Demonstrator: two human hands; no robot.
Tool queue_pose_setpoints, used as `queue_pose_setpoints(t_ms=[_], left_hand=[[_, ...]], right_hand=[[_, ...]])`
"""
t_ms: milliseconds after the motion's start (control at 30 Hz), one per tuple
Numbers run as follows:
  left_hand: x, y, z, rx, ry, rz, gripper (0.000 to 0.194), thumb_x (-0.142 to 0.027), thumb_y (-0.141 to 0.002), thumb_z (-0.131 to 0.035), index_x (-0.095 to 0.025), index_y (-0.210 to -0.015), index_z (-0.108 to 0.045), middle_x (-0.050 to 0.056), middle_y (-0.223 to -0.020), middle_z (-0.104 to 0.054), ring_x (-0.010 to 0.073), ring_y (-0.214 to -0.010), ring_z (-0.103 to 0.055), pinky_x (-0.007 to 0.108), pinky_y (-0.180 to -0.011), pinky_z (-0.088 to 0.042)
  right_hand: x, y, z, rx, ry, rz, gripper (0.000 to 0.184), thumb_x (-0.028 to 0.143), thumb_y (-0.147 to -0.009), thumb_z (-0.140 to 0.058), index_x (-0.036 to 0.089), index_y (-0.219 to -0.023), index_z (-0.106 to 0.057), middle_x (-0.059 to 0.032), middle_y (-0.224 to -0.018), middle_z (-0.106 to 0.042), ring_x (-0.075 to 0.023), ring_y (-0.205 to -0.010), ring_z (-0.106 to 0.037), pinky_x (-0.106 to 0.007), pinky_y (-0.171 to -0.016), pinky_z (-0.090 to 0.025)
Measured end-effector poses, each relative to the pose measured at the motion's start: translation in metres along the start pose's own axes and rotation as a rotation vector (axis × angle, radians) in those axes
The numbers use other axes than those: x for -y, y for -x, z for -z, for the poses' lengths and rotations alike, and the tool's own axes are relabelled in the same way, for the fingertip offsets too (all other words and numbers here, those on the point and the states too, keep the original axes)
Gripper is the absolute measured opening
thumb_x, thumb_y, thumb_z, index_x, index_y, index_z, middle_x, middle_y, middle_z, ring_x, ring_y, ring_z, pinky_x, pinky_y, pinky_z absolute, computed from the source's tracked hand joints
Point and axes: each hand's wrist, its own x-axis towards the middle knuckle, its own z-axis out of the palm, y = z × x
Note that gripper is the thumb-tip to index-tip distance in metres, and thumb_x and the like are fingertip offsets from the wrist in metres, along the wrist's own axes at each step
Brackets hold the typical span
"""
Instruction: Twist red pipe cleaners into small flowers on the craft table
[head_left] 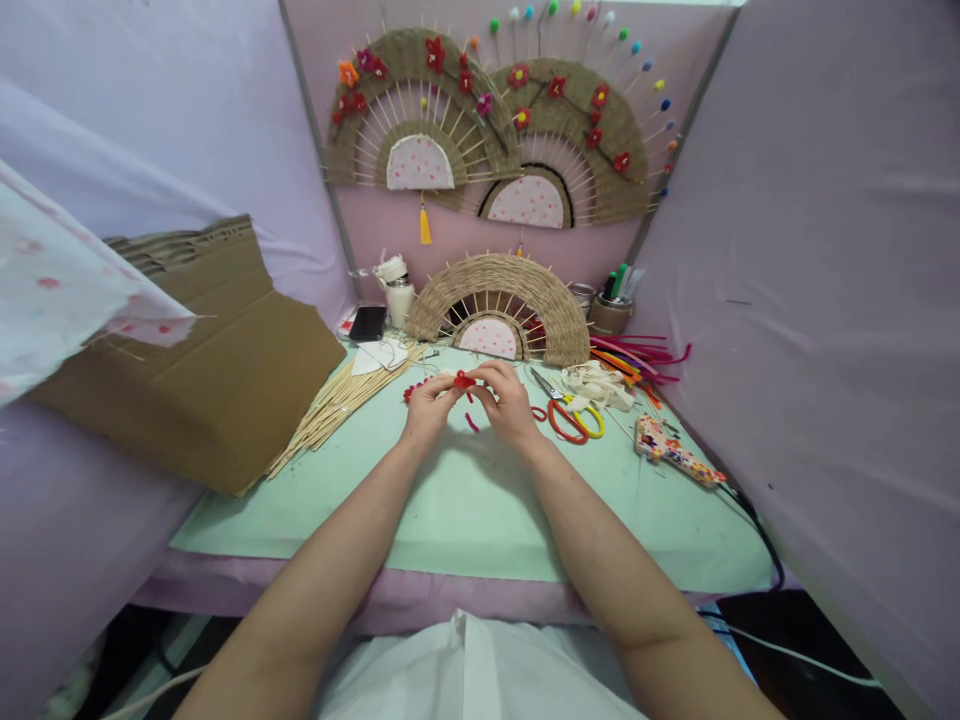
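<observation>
Between my two hands, above the middle of the green table cover, is a small red pipe cleaner (463, 380) bent into loops. My left hand (429, 408) pinches it from the left with thumb and forefinger. From the right, the fingertips of my right hand (507, 402) close on the same piece. A short red end hangs down below the fingers. Under the hands lies a short magenta pipe cleaner scrap (471, 423). Close to my right hand are red-handled scissors (568, 425) and a red pipe cleaner ring (538, 413). Red and magenta pieces (411, 392) show behind my left hand.
A twine-wrapped fan frame (491, 275) stands at the back. Bamboo sticks (330, 410) and bent cardboard (202, 370) lie left. On the right are a patterned glue gun (679, 455) with a cable, cream scraps (596, 385) and pipe cleaners (637, 355). A white bottle (397, 290) stands behind.
</observation>
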Motion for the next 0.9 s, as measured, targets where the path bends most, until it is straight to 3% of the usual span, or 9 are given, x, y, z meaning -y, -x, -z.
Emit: queue_pose_setpoints(t_ms=[100, 367, 700, 900], left_hand=[[0.001, -0.001, 0.001, -0.013, 0.031, 0.021, 0.015, -0.032, -0.068, -0.068, -0.019, -0.075, -0.072, 0.004, -0.082, -0.066, 0.0167, -0.081, -0.057, 0.029, -0.071, -0.043], [-0.004, -0.001, 0.000, 0.032, -0.033, 0.006, 0.015, -0.031, -0.069, -0.067, -0.020, -0.078, -0.073, 0.004, -0.086, -0.067, 0.0165, -0.081, -0.057, 0.028, -0.069, -0.044], [-0.007, 0.001, 0.000, 0.035, -0.182, -0.140, 0.009, -0.030, -0.070, -0.068, -0.021, -0.071, -0.072, 0.003, -0.073, -0.063, 0.0153, -0.074, -0.056, 0.027, -0.066, -0.044], [-0.007, -0.002, 0.003, -0.037, -0.128, -0.162, 0.013, -0.032, -0.072, -0.067, -0.021, -0.075, -0.072, 0.004, -0.081, -0.064, 0.0158, -0.080, -0.058, 0.028, -0.071, -0.046]], right_hand=[[-0.001, 0.001, 0.001, 0.006, -0.024, -0.016, 0.015, 0.025, -0.087, -0.051, 0.022, -0.099, -0.060, -0.0070, -0.097, -0.056, -0.0187, -0.088, -0.053, -0.033, -0.077, -0.045], [0.000, 0.000, 0.001, 0.001, 0.085, 0.050, 0.015, 0.027, -0.088, -0.049, 0.023, -0.088, -0.064, -0.0055, -0.087, -0.054, -0.0183, -0.086, -0.050, -0.033, -0.078, -0.043], [-0.001, -0.002, 0.003, 0.061, 0.195, 0.081, 0.016, 0.024, -0.089, -0.048, 0.020, -0.081, -0.061, -0.0068, -0.086, -0.056, -0.0202, -0.086, -0.048, -0.034, -0.078, -0.042], [0.004, -0.003, 0.008, -0.097, 0.025, -0.050, 0.017, 0.025, -0.088, -0.049, 0.021, -0.101, -0.059, -0.0081, -0.101, -0.056, -0.0187, -0.090, -0.054, -0.033, -0.078, -0.045]])
